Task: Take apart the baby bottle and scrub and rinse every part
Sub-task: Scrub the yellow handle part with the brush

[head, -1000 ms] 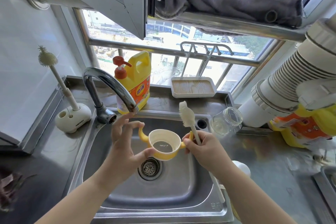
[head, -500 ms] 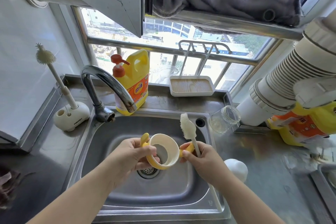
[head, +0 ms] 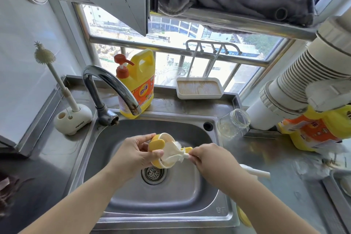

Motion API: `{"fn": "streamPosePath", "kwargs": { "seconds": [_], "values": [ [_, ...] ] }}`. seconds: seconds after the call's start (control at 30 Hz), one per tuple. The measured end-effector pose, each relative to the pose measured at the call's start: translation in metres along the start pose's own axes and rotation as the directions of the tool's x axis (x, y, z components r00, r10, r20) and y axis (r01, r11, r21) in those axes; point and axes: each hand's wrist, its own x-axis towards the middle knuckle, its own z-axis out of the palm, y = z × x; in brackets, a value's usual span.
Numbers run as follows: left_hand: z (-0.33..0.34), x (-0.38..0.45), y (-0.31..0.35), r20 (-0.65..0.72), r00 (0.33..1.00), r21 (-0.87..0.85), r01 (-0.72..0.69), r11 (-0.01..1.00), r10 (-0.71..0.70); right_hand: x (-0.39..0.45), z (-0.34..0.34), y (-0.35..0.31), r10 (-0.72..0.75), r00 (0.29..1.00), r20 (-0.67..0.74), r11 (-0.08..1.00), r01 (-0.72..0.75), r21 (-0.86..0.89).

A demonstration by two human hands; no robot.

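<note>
Over the steel sink (head: 117, 159), above the drain strainer (head: 153, 173): left hand (head: 133, 155) grips the yellow handled collar (head: 161, 150) of the baby bottle, thumb and fingers curled round one yellow handle, the ring tipped on edge with its cream inner face turned toward the right hand. The collar sits at the left fingertips, between the two hands and touching both sides of the action. Right hand (head: 211, 157) pinches the stem of a small white brush (head: 178, 153), fingers closed on it; the brush head lies inside the collar's opening, blurred, bristles against the cream lining. The collar's second handle shows just behind the brush stem, near the right fingertips. Faucet (head: 112, 89) arches over the basin's back left; no water seen at the spout. Yellow detergent jug (head: 140, 85) with red pump stands behind the faucet. Clear glass jar (head: 234, 121) lies on its side on the counter right of the basin. A white long-handled brush stands in its holder (head: 73, 118) at the left.
</note>
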Motion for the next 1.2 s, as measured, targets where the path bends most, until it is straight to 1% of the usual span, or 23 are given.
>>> {"fn": "streamPosePath", "kwargs": {
  "seconds": [0.07,0.13,0.2,0.27,0.33,0.37,0.43,0.5,0.53,0.57,0.6,0.63,0.7,0.73,0.77,0.83,0.87,0.93,0.97,1.03,1.07,1.13,1.2],
  "values": [
    [-0.001,0.002,-0.001,-0.019,1.000,0.017,-0.003,1.000,0.004,0.004,0.002,-0.007,-0.036,0.996,0.081,0.999,0.038,-0.029],
    [-0.002,0.002,-0.004,-0.020,1.000,0.007,0.000,1.000,0.000,0.002,-0.001,-0.014,-0.087,0.976,0.202,0.996,0.079,0.048],
    [-0.002,0.001,-0.008,-0.006,1.000,-0.015,0.018,1.000,-0.018,0.003,-0.008,-0.013,-0.078,0.969,0.234,0.997,0.071,0.039],
    [-0.002,0.000,-0.008,0.016,0.999,-0.015,0.034,0.999,-0.034,0.007,-0.015,-0.011,-0.030,0.989,0.142,0.992,0.047,-0.114],
    [-0.004,0.003,-0.004,0.042,0.998,-0.021,0.050,0.999,-0.049,0.008,-0.016,-0.014,-0.096,0.995,-0.026,0.961,0.085,-0.265],
    [-0.005,0.005,-0.002,0.051,0.997,-0.026,0.053,0.998,-0.052,0.009,-0.017,-0.016,-0.123,0.991,-0.060,0.942,0.097,-0.322],
    [-0.008,0.006,0.001,0.058,0.997,-0.013,0.045,0.999,-0.044,0.008,-0.018,-0.019,-0.121,0.988,-0.091,0.928,0.081,-0.363],
    [-0.008,0.006,0.002,0.047,0.998,0.024,0.028,0.999,-0.029,0.006,-0.011,-0.019,-0.119,0.993,-0.013,0.952,0.110,-0.286],
    [-0.009,0.006,0.000,0.039,0.999,0.040,0.024,0.999,-0.025,0.005,-0.005,-0.016,-0.084,0.992,0.094,0.973,0.102,-0.208],
    [-0.008,0.005,-0.001,0.035,0.999,0.045,0.024,0.999,-0.025,0.004,-0.005,-0.017,-0.071,0.977,0.203,0.993,0.088,-0.077],
    [-0.008,0.005,-0.002,0.034,0.999,0.042,0.028,0.999,-0.030,0.004,-0.002,-0.015,-0.065,0.959,0.275,0.998,0.058,0.033],
    [-0.008,0.004,-0.002,0.045,0.999,0.039,0.028,0.999,-0.029,0.004,-0.005,-0.017,-0.070,0.949,0.307,0.994,0.040,0.103],
    [-0.008,0.003,-0.001,0.070,0.997,0.058,0.011,0.998,-0.016,0.005,-0.006,-0.014,-0.086,0.944,0.318,0.993,0.057,0.100],
    [-0.007,0.003,0.000,0.077,0.997,0.073,0.002,0.997,-0.008,0.007,-0.006,-0.013,-0.068,0.954,0.292,0.997,0.056,0.049],
    [-0.007,0.004,0.001,0.087,0.996,0.080,-0.006,0.997,-0.001,0.007,-0.009,-0.014,-0.047,0.976,0.214,0.997,0.058,-0.046],
    [-0.007,0.006,0.006,0.113,0.994,0.074,-0.007,0.997,-0.001,0.009,-0.010,-0.014,-0.111,0.994,-0.005,0.954,0.105,-0.281],
    [-0.007,0.007,0.010,0.122,0.993,0.066,-0.008,0.998,-0.001,0.010,-0.007,-0.013,-0.145,0.987,-0.069,0.934,0.114,-0.338],
    [-0.008,0.007,0.015,0.136,0.991,0.043,-0.015,0.999,0.009,0.011,-0.009,-0.015,-0.134,0.975,-0.180,0.929,0.060,-0.366],
    [-0.008,0.007,0.016,0.138,0.990,0.036,-0.023,0.999,0.018,0.010,-0.008,-0.016,-0.129,0.975,-0.178,0.931,0.057,-0.361],
    [-0.007,0.006,0.012,0.121,0.992,0.053,-0.048,0.997,0.041,0.009,-0.005,-0.018,-0.046,0.994,-0.096,0.965,0.019,-0.261],
    [-0.007,0.006,0.009,0.106,0.993,0.069,-0.056,0.996,0.048,0.009,-0.002,-0.016,-0.011,1.000,0.002,0.977,0.011,-0.212],
    [-0.006,0.006,0.003,0.086,0.995,0.090,-0.060,0.994,0.053,0.007,-0.001,-0.017,0.008,0.974,0.224,1.000,-0.010,0.008],
    [-0.010,0.006,0.001,0.091,0.995,0.100,-0.056,0.993,0.046,0.003,0.000,-0.022,-0.025,0.942,0.333,0.979,-0.045,0.199]
  ]
}}
